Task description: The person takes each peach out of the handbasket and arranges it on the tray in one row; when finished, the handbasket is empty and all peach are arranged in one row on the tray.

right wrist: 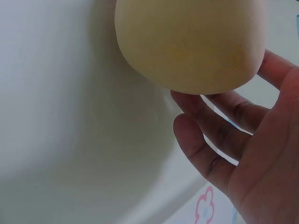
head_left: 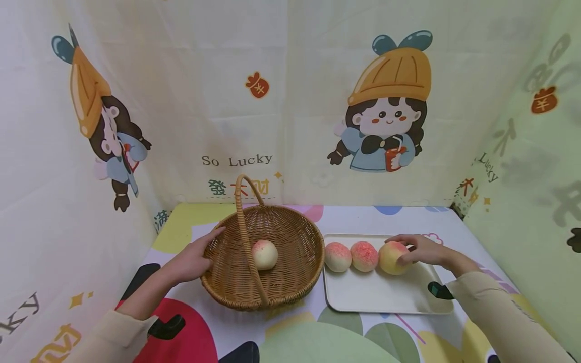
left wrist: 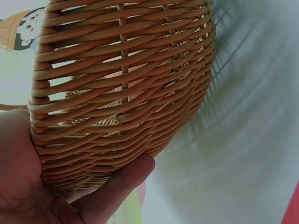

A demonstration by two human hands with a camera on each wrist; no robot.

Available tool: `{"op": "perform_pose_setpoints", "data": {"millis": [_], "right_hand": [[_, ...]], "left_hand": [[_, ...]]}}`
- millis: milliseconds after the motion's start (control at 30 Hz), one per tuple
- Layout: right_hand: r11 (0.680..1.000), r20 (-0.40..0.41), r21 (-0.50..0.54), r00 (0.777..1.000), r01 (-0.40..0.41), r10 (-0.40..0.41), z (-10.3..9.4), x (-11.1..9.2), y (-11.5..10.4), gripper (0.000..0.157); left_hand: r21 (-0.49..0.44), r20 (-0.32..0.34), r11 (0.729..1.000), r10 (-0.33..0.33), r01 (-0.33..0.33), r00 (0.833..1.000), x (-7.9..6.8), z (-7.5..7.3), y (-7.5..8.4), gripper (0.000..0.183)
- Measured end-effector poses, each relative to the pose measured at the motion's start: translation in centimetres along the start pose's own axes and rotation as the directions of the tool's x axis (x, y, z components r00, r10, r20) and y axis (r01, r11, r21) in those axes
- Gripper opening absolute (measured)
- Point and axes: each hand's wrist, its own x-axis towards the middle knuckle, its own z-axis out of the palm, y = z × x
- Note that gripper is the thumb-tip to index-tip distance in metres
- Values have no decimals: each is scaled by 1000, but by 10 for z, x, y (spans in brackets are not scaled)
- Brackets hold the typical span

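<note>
In the head view, both forearms reach forward, well apart. The left hand (head_left: 192, 259) grips the left rim of the wicker basket (head_left: 290, 237), and the left wrist view shows one digit stretched along the outer wall. The right hand (head_left: 424, 250) reaches in from the right, its fingers and thumb bent round the yellow peach (head_left: 390, 259) over the tray (head_left: 376, 297).

The basket is a round bowl of brown woven strands with gaps between them, spanned by an arched handle (head_left: 245, 227). The tray is pale and smooth, with rounded corners. On it, left of the yellow peach, stand the speckled pink peach (head_left: 364, 256) and the pink-and-white peach (head_left: 338, 257) in a row; the cream peach (head_left: 268, 255) sits inside the basket.

The handle passes in front of the cream peach's left edge. The left wrist view cuts off the basket's top, and the right wrist view the yellow peach's. Whether the yellow peach touches the tray is hard to tell.
</note>
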Motion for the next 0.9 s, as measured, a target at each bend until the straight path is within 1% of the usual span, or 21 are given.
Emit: {"op": "perform_pose_setpoints", "data": {"millis": [400, 567, 633, 700, 800, 833, 900], "right_hand": [[999, 32, -37, 999, 34, -33, 4, 6, -2, 65], [997, 43, -77, 999, 20, -17, 0, 8, -12, 70], [994, 17, -113, 1000, 7, -5, -1, 11, -22, 74], [988, -35, -153, 999, 21, -27, -2, 17, -38, 76], [978, -122, -191, 986, 89, -113, -1, 28, -72, 75], [972, -141, -201, 978, 126, -156, 0, 32, -86, 73], [954, -153, -219, 959, 203, -240, 2, 40, -115, 71]], "left_hand": [[-9, 1, 1000, -1, 1, 1000, -1, 0, 2, 84], [-6, -2, 1000, -1, 1, 1000, -1, -1, 3, 83], [-2, 0, 1000, 0, 0, 1000, -1, -1, 2, 83], [-2, 0, 1000, -3, 3, 1000, -1, 0, 1, 83], [2, 1, 1000, 6, -6, 1000, 0, 0, 0, 83], [-1, -3, 1000, 4, -4, 1000, 0, 0, -1, 84], [2, -5, 1000, 14, -14, 1000, 1, 0, -2, 84]]}}
